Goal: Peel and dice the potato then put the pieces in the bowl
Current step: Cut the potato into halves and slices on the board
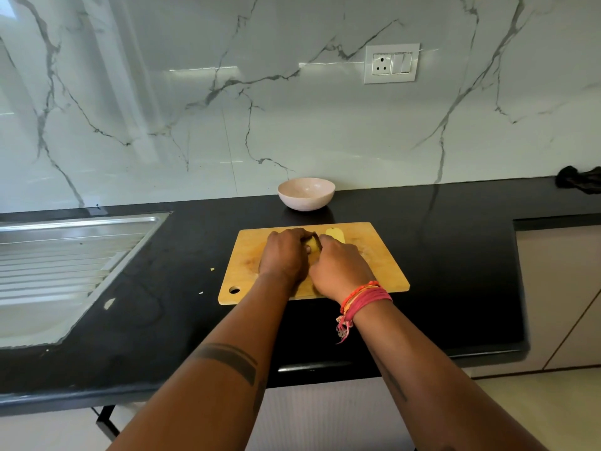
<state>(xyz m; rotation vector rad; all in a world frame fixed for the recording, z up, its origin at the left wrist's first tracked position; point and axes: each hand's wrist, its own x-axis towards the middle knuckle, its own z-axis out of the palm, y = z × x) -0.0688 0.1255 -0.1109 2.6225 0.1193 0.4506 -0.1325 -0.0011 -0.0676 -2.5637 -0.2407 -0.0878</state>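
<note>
Both hands meet over the far half of the wooden cutting board [383,271], near the worktop's [455,271] middle: the left hand [284,257] curls its fingers round a peeled potato piece [313,245], while the right hand [341,266] is closed beside it, perhaps on a knife I can't make out. Another yellow piece [336,235] lies just behind, and the pink bowl [306,193] sits at the worktop's back edge.

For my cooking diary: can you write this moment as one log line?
left hand: holds potato | right hand: at potato, tool hidden | cutting board: peeled piece | bowl: empty
</note>
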